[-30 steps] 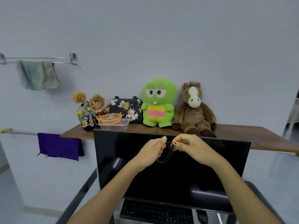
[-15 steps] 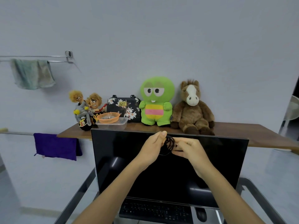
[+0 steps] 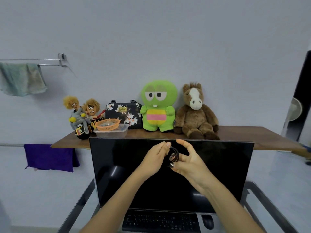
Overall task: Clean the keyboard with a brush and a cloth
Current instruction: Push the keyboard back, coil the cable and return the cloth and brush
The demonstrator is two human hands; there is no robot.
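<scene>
A: Nearest you, what lies at the bottom edge?
B: The flat black keyboard sits at the foot of the dark monitor screen, with a small black mouse just to its right. Your hands are well above it, not touching it.

A: And the hands?
B: Both are raised in front of the screen. Your left hand pinches a coiled black cable between thumb and fingers. Your right hand is spread, fingers curled loosely around the coil's far side; I cannot tell whether it touches.

A: Behind that?
B: A brown wooden shelf carries a green plush figure, a brown plush horse, a black floral handbag and an orange plastic basket. On the wall at left, a purple cloth hangs from a low rail, and a pale green cloth hangs from a higher one.
</scene>
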